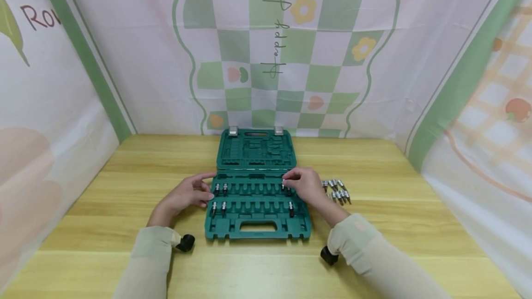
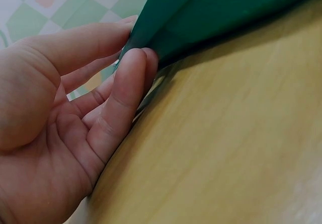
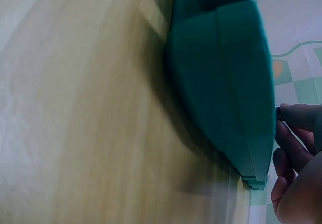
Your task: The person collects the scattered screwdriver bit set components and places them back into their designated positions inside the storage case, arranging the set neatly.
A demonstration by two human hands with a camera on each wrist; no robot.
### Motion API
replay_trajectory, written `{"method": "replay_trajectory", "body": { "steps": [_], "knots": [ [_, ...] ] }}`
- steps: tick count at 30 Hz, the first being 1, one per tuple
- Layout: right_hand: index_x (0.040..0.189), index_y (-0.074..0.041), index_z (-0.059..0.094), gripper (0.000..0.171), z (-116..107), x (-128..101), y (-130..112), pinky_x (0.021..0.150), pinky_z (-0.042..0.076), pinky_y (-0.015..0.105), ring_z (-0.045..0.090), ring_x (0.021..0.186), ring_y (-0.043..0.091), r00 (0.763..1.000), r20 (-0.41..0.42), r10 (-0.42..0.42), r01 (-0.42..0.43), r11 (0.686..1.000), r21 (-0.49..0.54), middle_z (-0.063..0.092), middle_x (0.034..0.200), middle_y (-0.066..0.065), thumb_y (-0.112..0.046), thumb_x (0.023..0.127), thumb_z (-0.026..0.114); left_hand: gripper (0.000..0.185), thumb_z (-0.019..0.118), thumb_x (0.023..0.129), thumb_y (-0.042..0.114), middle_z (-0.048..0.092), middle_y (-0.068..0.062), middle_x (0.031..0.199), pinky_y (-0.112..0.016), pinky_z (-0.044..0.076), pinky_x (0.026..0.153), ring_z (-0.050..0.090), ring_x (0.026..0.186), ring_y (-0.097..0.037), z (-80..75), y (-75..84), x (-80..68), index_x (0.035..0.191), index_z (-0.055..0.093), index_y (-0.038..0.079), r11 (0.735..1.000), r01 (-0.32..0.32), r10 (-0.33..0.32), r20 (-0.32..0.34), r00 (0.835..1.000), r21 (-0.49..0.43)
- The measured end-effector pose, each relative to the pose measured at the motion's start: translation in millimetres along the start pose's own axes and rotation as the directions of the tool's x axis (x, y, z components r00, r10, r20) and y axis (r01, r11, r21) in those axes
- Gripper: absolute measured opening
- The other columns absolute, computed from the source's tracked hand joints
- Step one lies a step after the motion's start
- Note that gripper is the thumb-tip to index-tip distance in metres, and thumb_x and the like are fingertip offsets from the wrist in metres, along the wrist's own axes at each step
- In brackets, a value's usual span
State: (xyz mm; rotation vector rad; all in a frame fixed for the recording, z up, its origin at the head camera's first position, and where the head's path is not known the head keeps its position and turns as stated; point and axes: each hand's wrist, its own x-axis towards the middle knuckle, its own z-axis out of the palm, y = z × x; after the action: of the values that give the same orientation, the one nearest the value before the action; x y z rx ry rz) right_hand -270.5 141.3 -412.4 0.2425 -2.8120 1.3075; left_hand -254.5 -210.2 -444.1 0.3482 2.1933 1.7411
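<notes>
A green tool case (image 1: 257,232) lies open on the table, lid folded back. My right hand (image 1: 306,184) is over the right end of its upper row. Its thumb and index finger pinch a small bit socket (image 1: 283,187) at a slot; another bit socket (image 1: 288,191) sits just right of it. In the right wrist view, the pinching fingers (image 3: 297,116) show beyond the case's side wall (image 3: 221,83). My left hand (image 1: 185,194) rests at the case's left edge, index finger and thumb extended to the rim. The left wrist view shows its fingertips (image 2: 132,65) against the green side.
More bit sockets stand in the case: two upper left (image 1: 221,189), two lower left (image 1: 219,208), one lower right (image 1: 291,209). Several loose bit sockets (image 1: 338,191) lie on the wooden table (image 1: 374,225) right of the case. Patterned cloth (image 1: 270,59) hangs behind and at both sides.
</notes>
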Motion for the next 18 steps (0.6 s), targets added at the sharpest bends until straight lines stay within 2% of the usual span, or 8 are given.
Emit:
{"method": "replay_trajectory", "body": {
  "steps": [18],
  "knots": [
    [0.089,-0.013,0.076,0.003,6.6,6.4,-2.6,0.069,0.053,0.037,0.061,0.082,0.018,0.997,0.062,0.038,-0.033,0.996,-0.082,0.068,0.095,0.000,-0.012,0.088,0.073,0.064,0.065,0.092,0.004,0.054,-0.018,0.101,-0.039,0.058,0.072,0.060,0.079,-0.027,-0.9,-1.4,0.6,0.150,0.037,0.011,1.000,-0.001,0.001,0.002,1.000,-0.007]
  ]
}}
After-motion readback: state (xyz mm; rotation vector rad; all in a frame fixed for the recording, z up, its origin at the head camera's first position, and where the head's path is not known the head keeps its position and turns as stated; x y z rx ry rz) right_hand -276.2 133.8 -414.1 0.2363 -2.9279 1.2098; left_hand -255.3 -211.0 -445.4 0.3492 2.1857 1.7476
